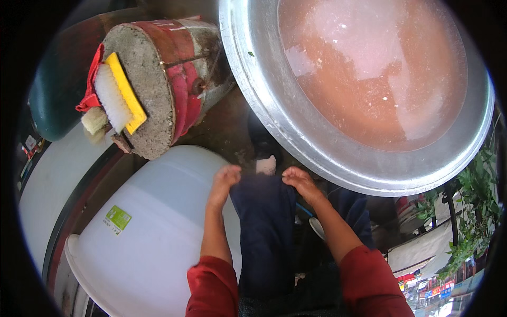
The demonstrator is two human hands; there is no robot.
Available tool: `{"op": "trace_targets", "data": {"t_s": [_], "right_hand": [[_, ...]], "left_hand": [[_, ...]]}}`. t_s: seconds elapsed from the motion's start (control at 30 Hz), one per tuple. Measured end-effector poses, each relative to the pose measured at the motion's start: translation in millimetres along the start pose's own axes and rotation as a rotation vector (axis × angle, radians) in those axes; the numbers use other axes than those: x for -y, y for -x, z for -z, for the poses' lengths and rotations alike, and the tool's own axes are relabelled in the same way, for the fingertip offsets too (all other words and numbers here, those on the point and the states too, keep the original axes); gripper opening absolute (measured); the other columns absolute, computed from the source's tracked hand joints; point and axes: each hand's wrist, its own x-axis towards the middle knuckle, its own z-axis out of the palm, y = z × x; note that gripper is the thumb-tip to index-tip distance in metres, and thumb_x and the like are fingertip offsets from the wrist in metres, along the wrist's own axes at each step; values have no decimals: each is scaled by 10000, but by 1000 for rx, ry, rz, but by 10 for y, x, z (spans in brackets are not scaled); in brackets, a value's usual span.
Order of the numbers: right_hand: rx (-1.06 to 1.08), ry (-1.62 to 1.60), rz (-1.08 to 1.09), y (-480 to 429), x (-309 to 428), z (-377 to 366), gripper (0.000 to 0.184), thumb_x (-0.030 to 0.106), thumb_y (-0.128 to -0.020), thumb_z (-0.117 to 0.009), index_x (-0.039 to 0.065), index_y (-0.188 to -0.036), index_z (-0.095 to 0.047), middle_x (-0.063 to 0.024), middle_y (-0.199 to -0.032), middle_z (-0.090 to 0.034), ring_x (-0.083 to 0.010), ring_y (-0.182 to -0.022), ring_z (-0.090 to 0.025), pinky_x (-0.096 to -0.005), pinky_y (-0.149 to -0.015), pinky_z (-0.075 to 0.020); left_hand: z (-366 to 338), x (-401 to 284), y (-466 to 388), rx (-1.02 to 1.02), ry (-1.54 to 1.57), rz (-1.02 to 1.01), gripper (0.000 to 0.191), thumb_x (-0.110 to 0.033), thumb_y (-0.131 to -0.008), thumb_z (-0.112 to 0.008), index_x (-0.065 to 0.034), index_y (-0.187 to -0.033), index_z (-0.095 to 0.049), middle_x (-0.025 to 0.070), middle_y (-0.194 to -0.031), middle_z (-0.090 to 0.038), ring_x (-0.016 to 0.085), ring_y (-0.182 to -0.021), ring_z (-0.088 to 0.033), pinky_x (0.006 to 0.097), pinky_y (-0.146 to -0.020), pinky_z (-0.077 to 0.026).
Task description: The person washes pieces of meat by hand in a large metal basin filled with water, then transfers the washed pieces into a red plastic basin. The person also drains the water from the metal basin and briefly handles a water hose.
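My left hand [225,178] and my right hand [301,180] are on either side of the lower end of a dark blue trouser leg [263,226]. The fingers of both hands are curled at the trouser edges, and the fabric between them is blurred. A light sock [266,165] and a dark shoe [263,136] show just beyond. Above and right of my right hand is a wide metal basin [273,113] with cloudy orange-brown liquid [340,103]. Beside my left forearm stands a large whitish plastic tub [158,222] with a green label.
A rusty red drum [184,95] with a concrete top [148,103] stands at upper left. A yellow-backed brush [121,93] with white bristles, a red cloth [91,87] and a pale sponge-like piece [94,119] rest on it. Leafy plants [471,214] are at right.
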Motion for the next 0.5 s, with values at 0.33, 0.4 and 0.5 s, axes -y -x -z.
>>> {"op": "trace_targets", "data": {"t_s": [0.33,0.4,0.5], "right_hand": [[-676,-296,-165,1114,-53,830,294,132,-832,-599,20,-1095,-530,-124,-932,-652,-150,-724,-640,-230,-553,-468],[-842,-484,52,1611,152,1074,256,175,-826,-592,60,-1050,-548,-103,-886,-650,-187,-748,-649,-250,-573,-482],[-1114,-723,356,2069,512,1580,408,426,-866,-566,87,-1090,-530,-70,-882,-600,-156,-731,-592,-245,-588,-477]], "left_hand": [[-639,-840,-439,11,349,-163,405,-210,-858,-557,-12,-1204,-482,134,-1087,-584,237,-981,-581,358,-804,-486],[-811,-1208,-346,109,537,-264,436,-265,-882,-537,-15,-1230,-458,154,-1128,-572,265,-1020,-566,391,-827,-484],[-908,-1669,-389,103,509,-319,411,-216,-867,-581,-17,-1213,-480,130,-1138,-560,240,-991,-566,384,-847,-454]]}}
